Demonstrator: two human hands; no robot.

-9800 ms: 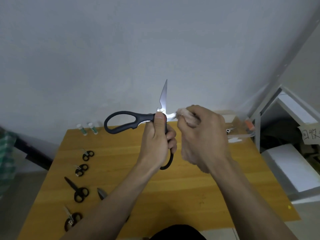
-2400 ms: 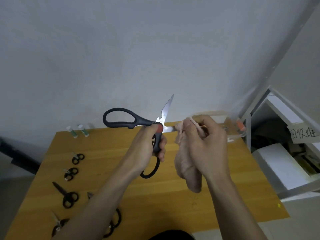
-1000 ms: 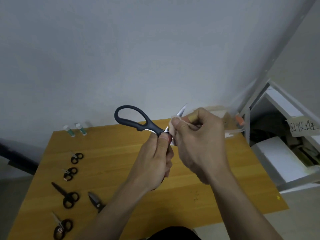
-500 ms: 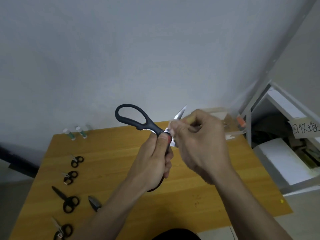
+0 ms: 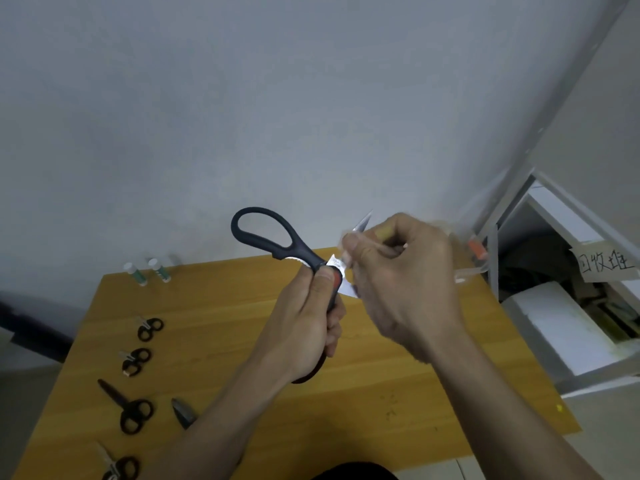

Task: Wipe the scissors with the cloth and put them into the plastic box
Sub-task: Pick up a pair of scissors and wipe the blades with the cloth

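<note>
Left hand: fingers curled tight round the lower handle of the large black scissors, thumb pressed near the pivot. The scissors are held in the air above the worktop, blades spread, one handle loop up and to the left, one blade tip showing above the right hand.

Right hand: fingers closed in a pinch at the blades. A pale strip at the fingertips appears to be the cloth; it is blurred and mostly hidden, so how much of it covers the edge cannot be told.

Risks, as judged from this position:
- The blades are open and the right fingers work close to the pivot. If the cloth is thin or bunched away from the edge, a stroke along the blade could cut a fingertip.
- If the left grip squeezes both handles together, the blades would close on the cloth or on a finger.
- The exposed tip points up and away; a slip in the grip could swing it toward the right hand.

The plastic box stands at the far right corner of the worktop, largely behind the right hand; its contents are unclear. Carrying the scissors there with the blades open risks catching the rim.

Several smaller scissors lie along the left edge, with two small tubes at the far left corner, well apart from the work.
</note>
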